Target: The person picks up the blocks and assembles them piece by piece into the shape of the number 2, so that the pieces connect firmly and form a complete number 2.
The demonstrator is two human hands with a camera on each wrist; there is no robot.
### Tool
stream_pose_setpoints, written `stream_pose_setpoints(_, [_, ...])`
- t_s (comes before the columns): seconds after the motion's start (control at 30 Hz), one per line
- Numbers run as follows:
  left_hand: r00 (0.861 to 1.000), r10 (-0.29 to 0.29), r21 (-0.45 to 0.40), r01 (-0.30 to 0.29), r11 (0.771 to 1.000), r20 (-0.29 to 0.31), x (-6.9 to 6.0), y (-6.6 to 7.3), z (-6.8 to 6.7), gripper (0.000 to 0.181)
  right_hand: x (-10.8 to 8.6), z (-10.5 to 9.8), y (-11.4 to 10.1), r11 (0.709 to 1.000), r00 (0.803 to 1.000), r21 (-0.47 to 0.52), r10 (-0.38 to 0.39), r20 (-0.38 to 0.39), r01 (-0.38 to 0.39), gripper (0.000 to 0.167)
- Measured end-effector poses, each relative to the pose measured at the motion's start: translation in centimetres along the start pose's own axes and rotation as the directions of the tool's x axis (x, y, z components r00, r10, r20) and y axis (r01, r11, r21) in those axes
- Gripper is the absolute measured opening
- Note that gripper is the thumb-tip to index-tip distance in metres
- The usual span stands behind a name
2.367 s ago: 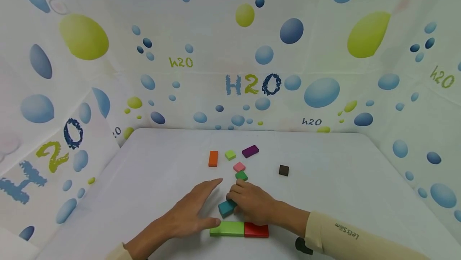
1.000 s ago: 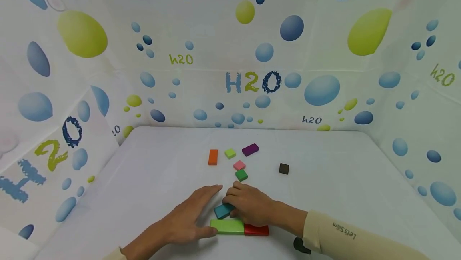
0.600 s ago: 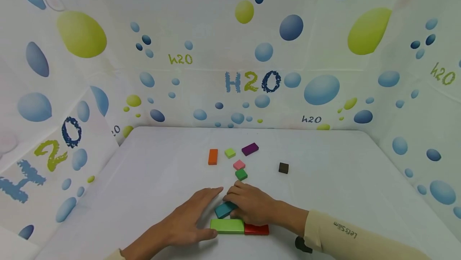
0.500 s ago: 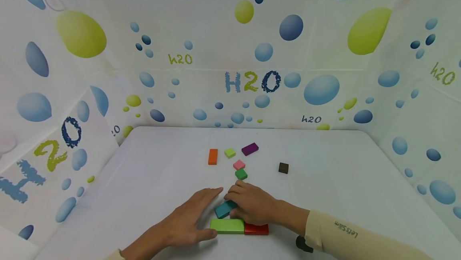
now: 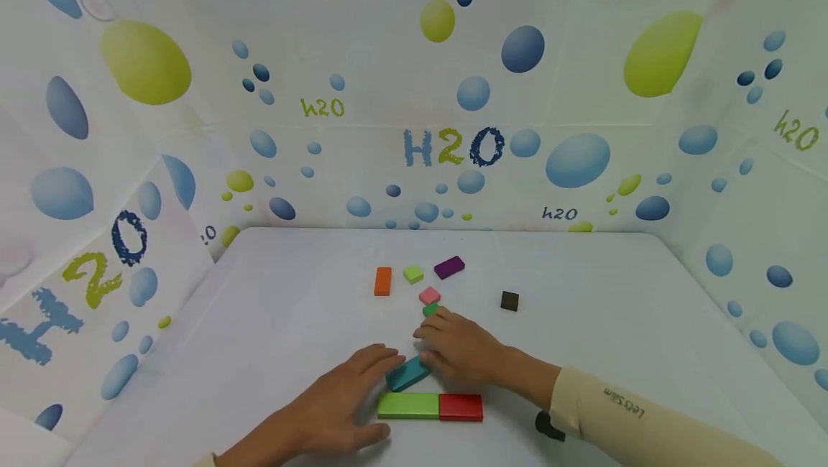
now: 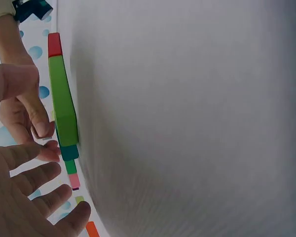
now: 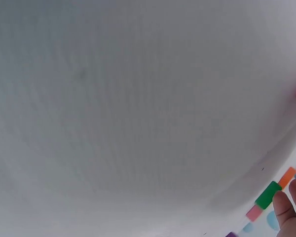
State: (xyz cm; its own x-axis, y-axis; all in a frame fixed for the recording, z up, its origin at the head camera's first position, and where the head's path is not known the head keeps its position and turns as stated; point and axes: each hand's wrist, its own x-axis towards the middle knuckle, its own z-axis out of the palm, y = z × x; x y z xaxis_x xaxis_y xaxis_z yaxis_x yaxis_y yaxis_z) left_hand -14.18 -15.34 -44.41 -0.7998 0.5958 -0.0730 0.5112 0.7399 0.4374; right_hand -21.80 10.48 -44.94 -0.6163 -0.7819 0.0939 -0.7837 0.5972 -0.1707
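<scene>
A teal block (image 5: 407, 374) lies slanted on the white table, behind a light green block (image 5: 408, 406) and a red block (image 5: 461, 407) that sit end to end. My left hand (image 5: 343, 402) is spread at the left; its fingertips reach the teal block's left end, whether touching I cannot tell. In the left wrist view its fingers (image 6: 47, 200) look straight and hold nothing. My right hand (image 5: 462, 352) hovers by the teal block's right end, fingers loosely bent and apart. It partly covers a small green block (image 5: 430, 308); the right wrist view shows that green block (image 7: 268, 195) beyond the fingertips.
Farther back lie a pink block (image 5: 430, 295), a lime block (image 5: 413, 274), an orange block (image 5: 383, 281) and a purple block (image 5: 449, 267). A dark brown block (image 5: 509, 301) sits apart at right. Patterned sheets (image 5: 362, 165) stand around the table.
My right hand has let go of the teal block and moved slightly up and right, uncovering more of it and the red block. My left fingers have come closer to the teal block's end.
</scene>
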Motion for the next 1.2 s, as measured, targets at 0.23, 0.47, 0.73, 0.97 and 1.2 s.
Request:
stream_pose_setpoints(0.23, [0.992,0.115,0.078,-0.111,0.991,-0.044,0.0,0.4,0.2,0.071,-0.1,-0.2,0.7,0.999,0.997,-0.033,0.036,-0.068,-0.039,0.039])
stream_pose_setpoints(0.47, [0.965,0.215,0.146,-0.194,0.970,-0.148,0.1,1.0,-0.3,0.049,0.4,-0.2,2.3,0.994,0.990,-0.062,0.085,-0.113,-0.092,0.035])
stream_pose_setpoints(0.73, [0.954,0.263,0.157,-0.240,0.958,-0.145,0.3,1.5,-0.4,0.040,0.7,-0.5,4.2,0.983,0.980,-0.107,0.133,-0.147,-0.149,0.031])
stream_pose_setpoints(0.97, [0.962,0.252,0.182,-0.231,0.956,-0.106,0.5,1.5,-0.1,0.037,1.3,-1.2,5.0,0.960,0.963,-0.134,0.224,-0.152,-0.245,0.039])
stream_pose_setpoints(1.2, [0.954,0.279,0.182,-0.258,0.949,-0.105,0.7,1.5,0.1,0.029,2.8,-1.6,5.5,0.921,0.936,-0.174,0.331,-0.123,-0.349,0.046])
